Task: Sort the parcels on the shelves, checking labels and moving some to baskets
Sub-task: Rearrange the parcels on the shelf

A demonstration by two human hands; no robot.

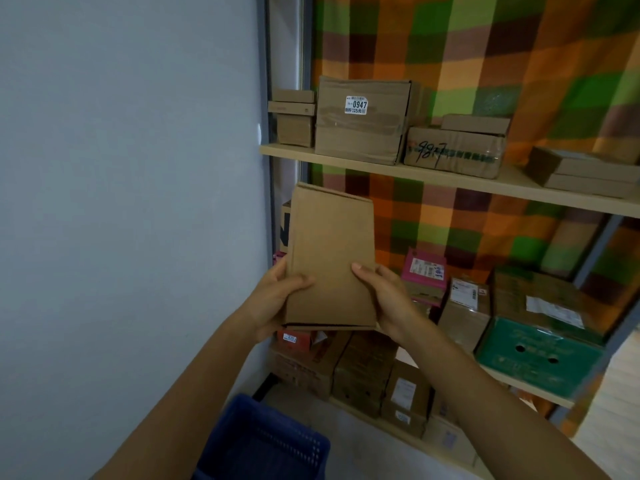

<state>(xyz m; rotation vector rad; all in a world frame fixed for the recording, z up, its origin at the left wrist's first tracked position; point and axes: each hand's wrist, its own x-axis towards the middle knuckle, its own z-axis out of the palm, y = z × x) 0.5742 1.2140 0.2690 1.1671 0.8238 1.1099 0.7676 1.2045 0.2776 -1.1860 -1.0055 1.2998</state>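
**Plain box held in both hands before the shelves**

We found a plain brown box (330,258) held upright at the centre of the view, in front of the shelves. The broad face turned toward the camera carried no label that we could see. The left hand (273,299) gripped the lower part of the box at its 9 o'clock edge, with the thumb laid across the face and the fingers wrapped behind. The right hand (384,299) gripped the 3 o'clock edge in the same manner. Both hands were closed round the box and held nothing else.

A blue basket (263,441) stood low at 6 o'clock of the box, between the forearms. We could not tell what lay inside it.

The top shelf (450,178) ran from 12 o'clock toward 3 o'clock. On it, at 12 o'clock, stood the 0947 box (360,133), which bore a white printed label. Just beside it, on its 3 o'clock side, sat the 9827 box (453,152) with its number handwritten and a flat carton on top.

On the level below, a pink box (424,268) with a label stood at 3 o'clock of the held box. A green box (540,355) sat farther out at 4 o'clock with a brown parcel on top of it.

A checked curtain (519,46) hung behind the shelves. A pale wall (121,168) filled the 9 o'clock side.
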